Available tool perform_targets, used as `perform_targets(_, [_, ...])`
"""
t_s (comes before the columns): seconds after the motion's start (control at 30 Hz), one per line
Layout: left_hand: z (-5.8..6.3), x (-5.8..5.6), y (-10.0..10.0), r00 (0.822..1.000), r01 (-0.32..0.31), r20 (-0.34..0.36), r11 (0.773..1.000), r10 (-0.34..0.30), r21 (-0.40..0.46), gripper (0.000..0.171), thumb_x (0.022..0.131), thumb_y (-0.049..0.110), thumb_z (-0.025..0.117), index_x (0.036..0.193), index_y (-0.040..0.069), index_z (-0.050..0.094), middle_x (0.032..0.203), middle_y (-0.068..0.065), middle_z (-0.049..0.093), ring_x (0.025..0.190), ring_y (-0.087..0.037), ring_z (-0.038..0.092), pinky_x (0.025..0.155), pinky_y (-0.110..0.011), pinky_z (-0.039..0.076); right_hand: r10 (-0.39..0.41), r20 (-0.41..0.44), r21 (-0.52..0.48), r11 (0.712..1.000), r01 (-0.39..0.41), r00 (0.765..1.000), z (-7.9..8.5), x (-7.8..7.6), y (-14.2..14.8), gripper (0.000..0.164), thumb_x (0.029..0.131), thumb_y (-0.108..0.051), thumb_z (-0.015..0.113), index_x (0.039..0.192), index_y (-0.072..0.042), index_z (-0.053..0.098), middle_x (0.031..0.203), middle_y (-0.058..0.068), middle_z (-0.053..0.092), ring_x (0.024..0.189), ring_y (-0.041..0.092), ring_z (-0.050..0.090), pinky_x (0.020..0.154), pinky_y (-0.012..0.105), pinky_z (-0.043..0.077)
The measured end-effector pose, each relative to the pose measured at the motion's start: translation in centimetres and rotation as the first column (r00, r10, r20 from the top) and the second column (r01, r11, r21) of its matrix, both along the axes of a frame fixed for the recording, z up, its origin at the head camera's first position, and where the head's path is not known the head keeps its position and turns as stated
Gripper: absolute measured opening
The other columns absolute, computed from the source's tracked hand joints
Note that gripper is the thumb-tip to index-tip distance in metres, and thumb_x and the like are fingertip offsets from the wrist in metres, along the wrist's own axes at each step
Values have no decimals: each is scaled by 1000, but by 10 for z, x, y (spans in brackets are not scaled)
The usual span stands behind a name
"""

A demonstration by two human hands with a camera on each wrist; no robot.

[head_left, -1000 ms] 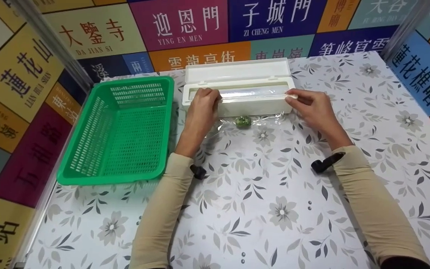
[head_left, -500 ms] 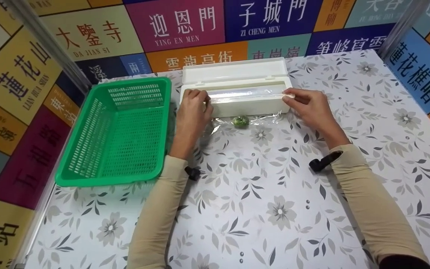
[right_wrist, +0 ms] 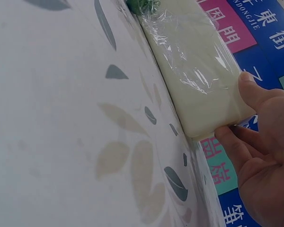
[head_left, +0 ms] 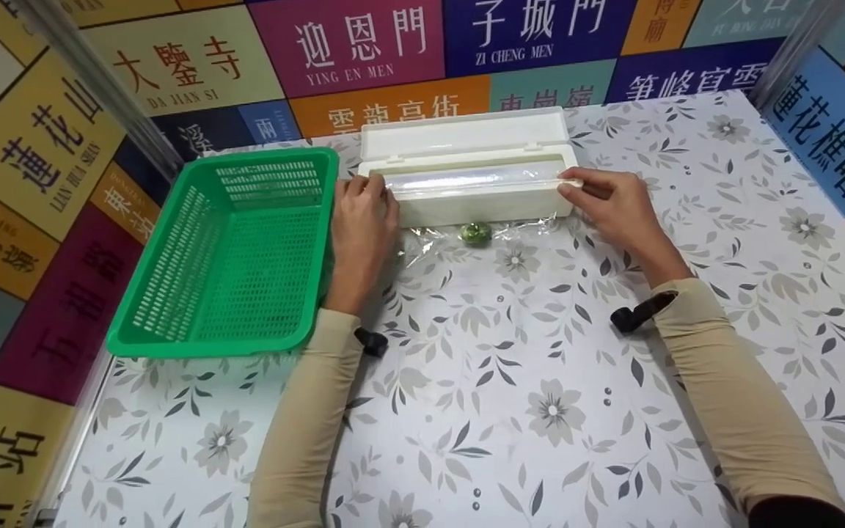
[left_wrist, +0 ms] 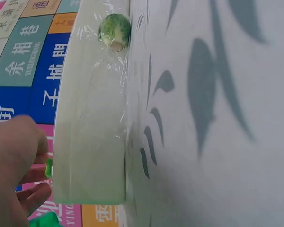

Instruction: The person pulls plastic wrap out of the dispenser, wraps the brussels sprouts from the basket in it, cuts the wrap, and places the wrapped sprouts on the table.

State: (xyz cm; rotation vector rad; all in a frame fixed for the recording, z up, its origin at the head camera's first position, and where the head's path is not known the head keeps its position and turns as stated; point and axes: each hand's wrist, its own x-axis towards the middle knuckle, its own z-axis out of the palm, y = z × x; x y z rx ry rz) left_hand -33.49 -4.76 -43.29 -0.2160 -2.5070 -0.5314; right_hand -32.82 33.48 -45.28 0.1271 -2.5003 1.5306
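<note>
A white cling film dispenser (head_left: 492, 207) lies with its lid (head_left: 466, 136) raised, a film roll (head_left: 459, 179) inside. Clear film (left_wrist: 92, 94) drapes down its front onto the table. Against the front base sits a Brussels sprout (head_left: 476, 234), with film around it. My left hand (head_left: 362, 231) is at the dispenser's left end; its curled fingers meet a small green slider (left_wrist: 48, 168) on the edge, seen in the left wrist view. At the opposite end my right hand (head_left: 617, 209) grips the corner, thumb (right_wrist: 248, 87) on the front edge and fingers around the end.
A green plastic basket (head_left: 320, 242) stands just left of my left hand, with nothing in it. The table (head_left: 496, 411) has a flower-patterned cover. Panels with printed characters (head_left: 349, 48) rise behind the dispenser and along both sides.
My left hand has slid leftward along the dispenser's front edge to its left end, beside the basket. The right hand keeps its grip at the right corner. The sprout has stayed in place.
</note>
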Motion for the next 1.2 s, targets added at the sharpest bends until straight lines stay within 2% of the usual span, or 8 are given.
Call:
perform_targets(0.2, [3,1,0,999,-32,22,1000,31,2,19,108,17,61,119,5,71,123,-21,74,120,-43,61,107,-52,49,-8,-12,20,1000,9,1000,0,-1,0,36,98,-37,82,131,-22,80,114,-6,82,87,-1,69,77,9,55])
perform_targets(0.4, [7,2,-1,992,-105,73,994,107,-29,21,109,16,61,125,6,71,128,-21,72,123,-42,61,107,-51,50,4,-25,4,1000,-4,1000,1,0,-3,37,97,-38,83,130,-21,81,107,-9,81,86,0,68,75,10,55])
perform_targets(0.67, [5,2,-3,987,-156,29,985,158,-72,19,109,10,57,121,1,70,123,-22,71,117,-42,63,102,-49,53,8,2,4,1000,-8,1000,3,0,-4,38,97,-40,83,131,-22,80,111,-8,80,96,-2,73,79,9,56])
perform_targets(0.77, [6,3,-2,988,-143,43,987,146,-70,21,111,9,51,120,0,68,122,-22,70,117,-42,62,103,-48,51,1,22,11,1000,-2,1000,4,0,-4,38,99,-37,81,133,-20,79,121,-5,80,107,-3,73,86,8,56])
perform_targets(0.83, [7,4,-2,990,-127,62,990,130,-52,23,113,9,48,121,0,67,123,-22,69,118,-42,61,104,-49,50,-3,41,21,1000,2,999,5,0,-3,39,99,-39,81,134,-21,78,128,-1,79,118,4,74,92,9,56])
perform_targets(1.0, [6,9,-4,995,-47,90,998,43,37,27,114,13,49,128,1,69,131,-20,67,127,-39,59,109,-48,51,-10,37,69,998,7,999,7,1,-1,43,99,-44,80,137,-25,77,146,4,72,141,22,64,120,37,51])
perform_targets(1.07, [4,12,-5,996,-6,86,999,1,54,28,113,14,53,131,3,71,134,-19,68,130,-37,58,113,-48,50,-20,5,76,997,19,1000,7,0,-1,47,98,-40,82,142,-27,73,153,1,66,143,22,59,121,45,50])
perform_targets(1.2, [0,15,-6,998,37,54,998,-40,47,23,111,15,58,122,7,76,135,-15,70,133,-35,57,117,-49,46,-25,-54,47,999,27,998,8,-1,-4,52,97,-28,85,146,-23,70,159,3,58,146,23,53,114,39,57])
